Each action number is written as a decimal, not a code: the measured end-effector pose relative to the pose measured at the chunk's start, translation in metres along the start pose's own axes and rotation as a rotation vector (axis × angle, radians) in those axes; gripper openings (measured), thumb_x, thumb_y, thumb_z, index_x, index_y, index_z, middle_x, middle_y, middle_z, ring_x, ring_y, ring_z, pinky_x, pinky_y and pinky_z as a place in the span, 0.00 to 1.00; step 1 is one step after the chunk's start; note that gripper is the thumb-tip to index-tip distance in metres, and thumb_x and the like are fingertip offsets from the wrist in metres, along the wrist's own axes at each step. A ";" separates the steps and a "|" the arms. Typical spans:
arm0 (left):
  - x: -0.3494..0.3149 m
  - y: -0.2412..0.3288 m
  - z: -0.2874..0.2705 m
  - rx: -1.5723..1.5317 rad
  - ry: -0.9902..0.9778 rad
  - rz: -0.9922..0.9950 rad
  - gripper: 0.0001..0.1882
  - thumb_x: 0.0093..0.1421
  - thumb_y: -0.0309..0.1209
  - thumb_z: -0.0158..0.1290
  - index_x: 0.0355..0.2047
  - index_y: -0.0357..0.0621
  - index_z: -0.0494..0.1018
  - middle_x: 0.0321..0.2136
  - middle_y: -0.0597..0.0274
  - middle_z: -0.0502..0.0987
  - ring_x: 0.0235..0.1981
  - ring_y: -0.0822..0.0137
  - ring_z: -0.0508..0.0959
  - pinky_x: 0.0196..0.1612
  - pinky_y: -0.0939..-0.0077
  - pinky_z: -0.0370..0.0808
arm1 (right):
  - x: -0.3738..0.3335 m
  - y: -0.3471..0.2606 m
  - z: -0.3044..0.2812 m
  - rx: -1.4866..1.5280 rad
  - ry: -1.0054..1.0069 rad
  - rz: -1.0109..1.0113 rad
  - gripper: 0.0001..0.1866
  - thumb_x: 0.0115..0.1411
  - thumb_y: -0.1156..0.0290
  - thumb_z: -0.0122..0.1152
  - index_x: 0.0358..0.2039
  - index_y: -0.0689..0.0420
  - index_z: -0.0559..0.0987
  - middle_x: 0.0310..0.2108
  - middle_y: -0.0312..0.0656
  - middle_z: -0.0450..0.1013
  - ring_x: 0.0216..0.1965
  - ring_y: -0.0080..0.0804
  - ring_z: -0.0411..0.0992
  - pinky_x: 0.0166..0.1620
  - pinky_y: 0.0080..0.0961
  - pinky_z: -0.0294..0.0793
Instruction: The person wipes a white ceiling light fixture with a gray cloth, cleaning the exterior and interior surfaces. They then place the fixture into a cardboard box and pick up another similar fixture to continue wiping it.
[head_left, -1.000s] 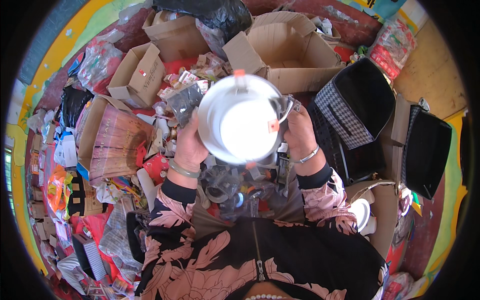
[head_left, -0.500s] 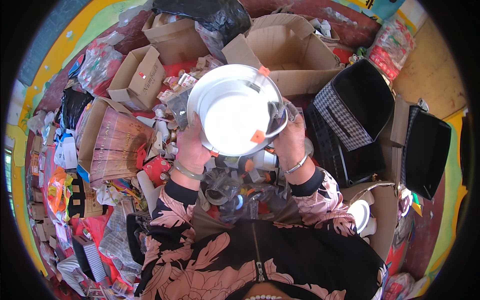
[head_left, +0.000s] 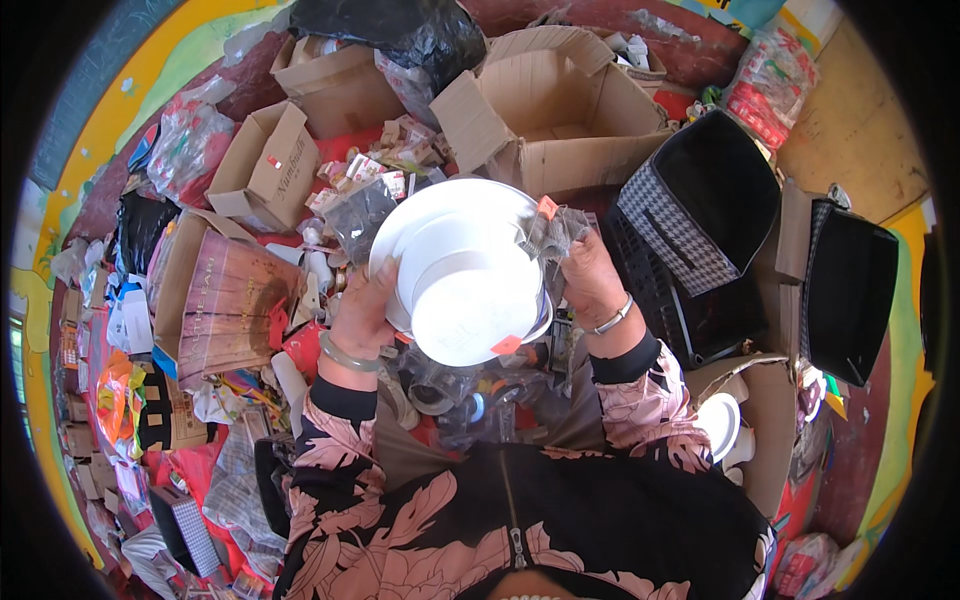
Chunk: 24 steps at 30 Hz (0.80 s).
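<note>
The left hand (head_left: 362, 310), fingers clasping the white shell (head_left: 470, 305), should hold it steady, and the right hand (head_left: 594, 282), fingers pinching grey film (head_left: 553, 236), should avoid jerking.

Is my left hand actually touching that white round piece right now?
Touching. The head view shows it: the left hand is against the left side of the white round piece, with the thumb overlapping its rim.

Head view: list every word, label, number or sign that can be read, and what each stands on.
Cardboard box, upper left: dark lettering, not copied.
Pink-purple box, left: sideways lettering, not copied.
Small cartons: too small to read.
White flanged housing: faint marks, too blurred to read.
</note>
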<state>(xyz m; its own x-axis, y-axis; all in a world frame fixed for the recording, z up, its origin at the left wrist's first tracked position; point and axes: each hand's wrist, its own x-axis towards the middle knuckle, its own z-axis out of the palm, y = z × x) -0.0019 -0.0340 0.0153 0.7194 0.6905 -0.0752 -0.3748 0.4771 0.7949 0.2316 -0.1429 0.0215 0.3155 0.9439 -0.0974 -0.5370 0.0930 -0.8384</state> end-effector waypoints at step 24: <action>0.006 0.001 -0.007 -0.056 0.183 0.294 0.30 0.62 0.47 0.42 0.54 0.32 0.58 0.47 0.50 0.70 0.45 0.62 0.74 0.44 0.70 0.76 | 0.002 0.027 0.003 0.014 -0.246 0.161 0.13 0.55 0.77 0.54 0.43 0.65 0.72 0.37 0.40 0.74 0.38 0.25 0.72 0.43 0.23 0.71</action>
<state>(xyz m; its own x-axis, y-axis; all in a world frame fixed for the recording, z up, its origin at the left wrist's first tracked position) -0.0021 -0.0253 0.0116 0.4614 0.8862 0.0414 -0.5853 0.2690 0.7649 0.2148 -0.1379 0.0006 0.0273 0.9952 -0.0940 -0.5765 -0.0612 -0.8148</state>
